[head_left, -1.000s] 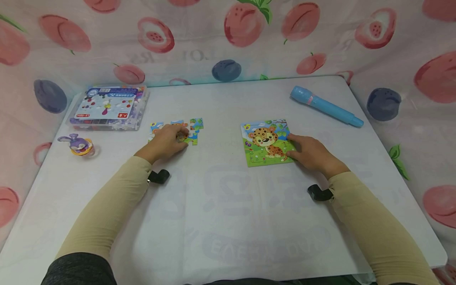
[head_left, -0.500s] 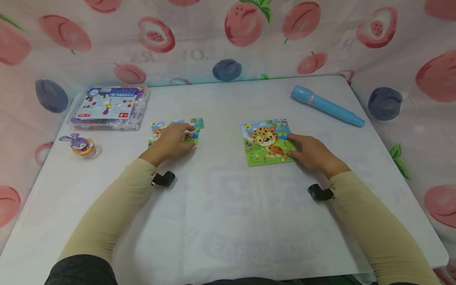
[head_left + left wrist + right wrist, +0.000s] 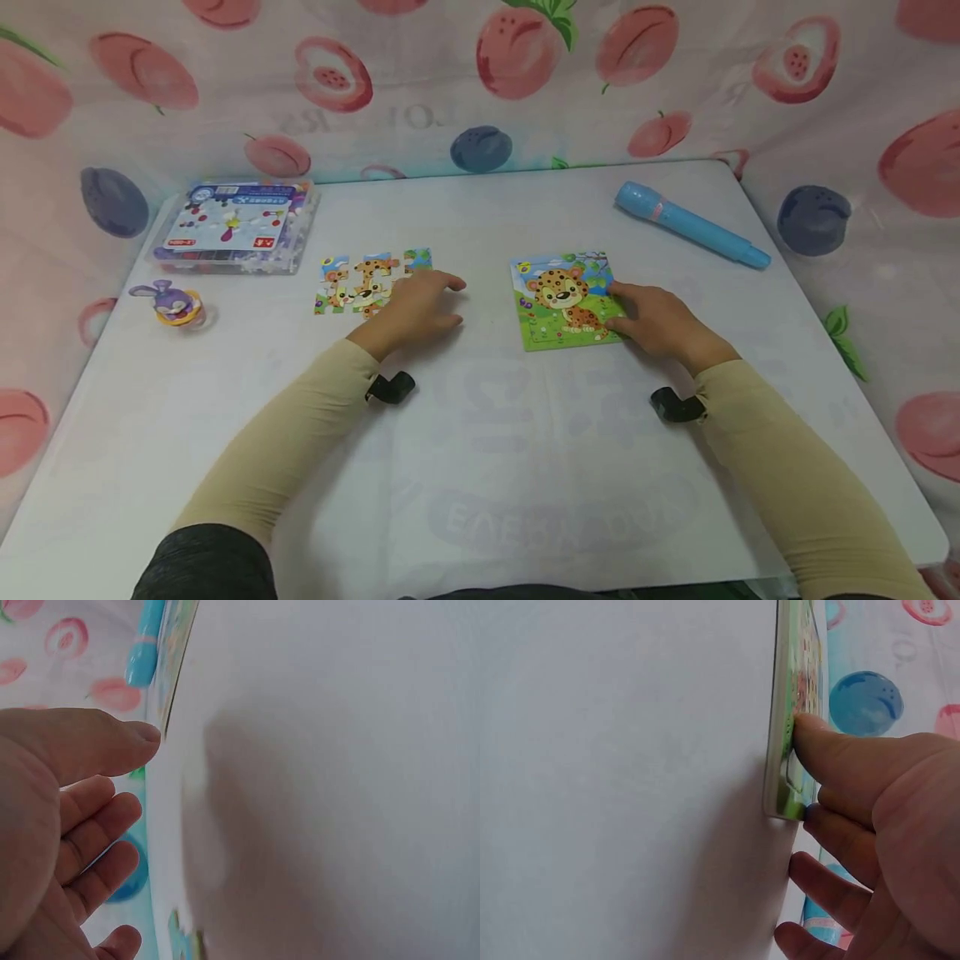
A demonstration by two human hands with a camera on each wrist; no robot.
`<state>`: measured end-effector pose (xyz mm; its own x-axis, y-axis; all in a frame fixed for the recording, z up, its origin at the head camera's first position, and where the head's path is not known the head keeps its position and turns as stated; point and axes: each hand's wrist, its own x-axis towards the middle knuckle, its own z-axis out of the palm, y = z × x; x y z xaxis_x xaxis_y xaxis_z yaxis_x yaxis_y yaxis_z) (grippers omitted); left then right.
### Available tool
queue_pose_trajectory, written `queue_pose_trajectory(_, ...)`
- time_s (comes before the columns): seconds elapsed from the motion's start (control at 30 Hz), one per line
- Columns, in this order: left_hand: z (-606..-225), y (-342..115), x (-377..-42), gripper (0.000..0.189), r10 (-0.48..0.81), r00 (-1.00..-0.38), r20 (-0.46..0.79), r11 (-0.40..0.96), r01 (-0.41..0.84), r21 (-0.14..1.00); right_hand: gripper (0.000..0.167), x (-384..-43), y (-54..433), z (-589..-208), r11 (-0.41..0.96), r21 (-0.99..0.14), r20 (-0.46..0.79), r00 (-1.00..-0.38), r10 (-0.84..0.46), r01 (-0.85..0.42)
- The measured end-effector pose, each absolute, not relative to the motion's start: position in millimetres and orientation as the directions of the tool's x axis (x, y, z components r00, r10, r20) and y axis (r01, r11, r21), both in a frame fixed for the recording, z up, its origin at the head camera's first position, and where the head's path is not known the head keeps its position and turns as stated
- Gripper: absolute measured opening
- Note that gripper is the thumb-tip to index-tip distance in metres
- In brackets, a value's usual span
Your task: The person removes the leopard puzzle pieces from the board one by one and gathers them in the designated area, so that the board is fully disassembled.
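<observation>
The left hand (image 3: 420, 304) was seen just right of the loose puzzle pieces (image 3: 367, 283), above the white table (image 3: 480, 467); its fingers (image 3: 105, 817) were stretched and relaxed and nothing was held in them, as the left wrist view showed an empty palm over bare tabletop; the pieces lay flat in a loose cluster, printed with parts of an orange spotted animal, and the hand's back edge was seen at or just over their right side, though contact could not be made out; the right hand (image 3: 660, 321) was laid at the right edge of the puzzle board (image 3: 566, 298), which lay flat on the table right of centre and bore a leopard cub picture; in the right wrist view the thumb (image 3: 840, 761) was pressed on the board's (image 3: 787, 750) printed face near its corner while the other fingers were loosely bent beside it on the table, so the board was pinned down rather than clasped; the two hands were kept well apart; a blue pen-shaped toy (image 3: 686, 222) lay at the far right, a clear plastic box (image 3: 232, 225) at the far left, and a small purple rabbit toy (image 3: 168, 302) just in front of that box
</observation>
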<state>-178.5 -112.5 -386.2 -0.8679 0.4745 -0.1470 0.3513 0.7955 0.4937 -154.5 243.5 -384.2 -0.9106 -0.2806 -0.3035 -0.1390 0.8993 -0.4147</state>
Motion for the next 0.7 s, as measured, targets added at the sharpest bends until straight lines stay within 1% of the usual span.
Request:
queue_pose_trajectory(0.2,-392,-91,-177,0.052,0.506,-0.847,-0.164,0.774,0.362,0.520,0.061,-157,240,-382,0.894,-0.410,-0.261,-0.915,-0.307,-0.183)
queue_pose_trajectory(0.37,-396,-74,-177,0.053,0.529,-0.829,-0.180,0.760,0.369,0.534,0.057,-158,234,-382,0.876,-0.439,-0.245,-0.912,-0.329,-0.198)
queue_pose_trajectory(0.47,-398,-64,-177,0.053,0.545,-0.819,-0.181,0.752,0.381,0.538,0.058,-158,231,-383,0.873,-0.449,-0.251,-0.911,-0.327,-0.190)
queue_pose_trajectory(0.7,-401,-40,-177,0.051,0.583,-0.793,-0.176,0.725,0.411,0.553,0.062,-158,226,-386,0.883,-0.432,-0.261,-0.911,-0.318,-0.184)
